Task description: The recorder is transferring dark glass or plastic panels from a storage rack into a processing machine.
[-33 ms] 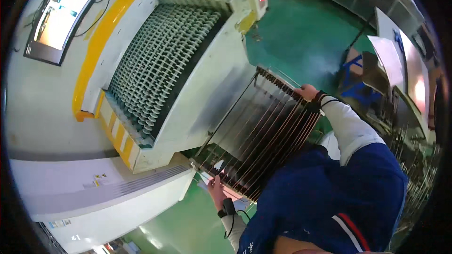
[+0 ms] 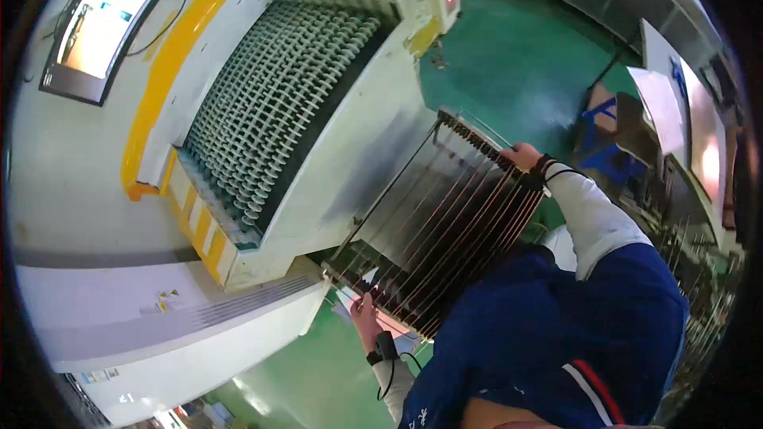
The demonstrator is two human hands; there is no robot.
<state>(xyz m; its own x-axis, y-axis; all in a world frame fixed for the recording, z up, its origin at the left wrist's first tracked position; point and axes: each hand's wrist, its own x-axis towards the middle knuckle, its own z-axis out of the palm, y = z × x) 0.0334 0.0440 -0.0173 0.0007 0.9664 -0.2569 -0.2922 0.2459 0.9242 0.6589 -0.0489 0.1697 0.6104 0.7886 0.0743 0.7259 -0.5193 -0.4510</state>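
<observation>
Close in front of my body is a slotted rack (image 2: 470, 133) with dark notched bars at its two ends. Several thin upright panels (image 2: 457, 226) with copper-coloured edges stand in it side by side. At the far right end, my right hand (image 2: 522, 156) is closed on the rack's edge, beside a thin wire handle (image 2: 486, 127). My left hand (image 2: 366, 324) is closed on the near left end, its fingertips partly hidden against the rack. Both wrists wear dark bands. What supports the rack underneath is hidden.
A pale machine (image 2: 369, 139) with rows of conveyor rollers (image 2: 278, 103) stands to the left, against the rack's far side. A screen (image 2: 111, 24) hangs at the upper left. A white cabinet (image 2: 191, 342) is at the lower left. Leaning boards (image 2: 660, 107) stand at the right.
The view has shifted very slightly. Both hands keep the same hold on the rack.
</observation>
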